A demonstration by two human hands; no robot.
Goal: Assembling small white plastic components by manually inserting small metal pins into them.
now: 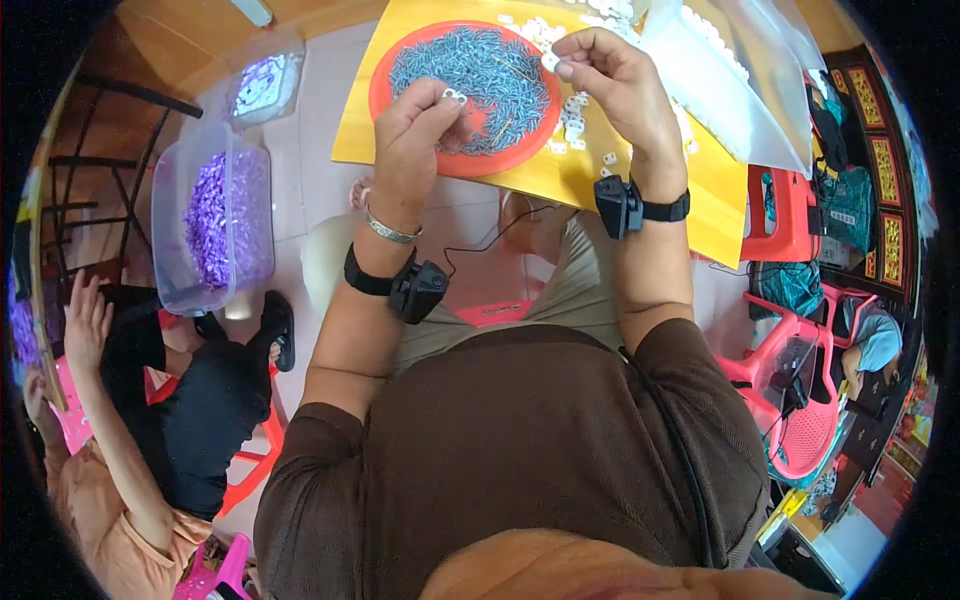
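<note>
Red tray (pixel 490 168) loaded with grey-blue screws (pixel 450 60), left hand (pixel 412 125) above it pinching a white plate (pixel 456 96), right hand (pixel 622 82) by its right rim pinching a white tab (pixel 549 62), purple-filled tub (pixel 172 265) to its left, clear bin (pixel 775 105) to its right

Tabletop (pixel 715 195): yellow, smooth, wood-look, soft sheen. Near its left edge, round tray (pixel 480 169): red plastic, smooth, slightly glossy. Slim rods (pixel 440 60) in it: blue-grey, metallic-looking. White pieces (pixel 456 96) in fingers (pixel 588 76): smooth, plastic-looking. Bin (pixel 720 110) along right edge: translucent plastic, glossy. Shirt (pixel 540 440): brown ribbed cloth, matt. Bracelet (pixel 388 232): silvery metal.
</note>
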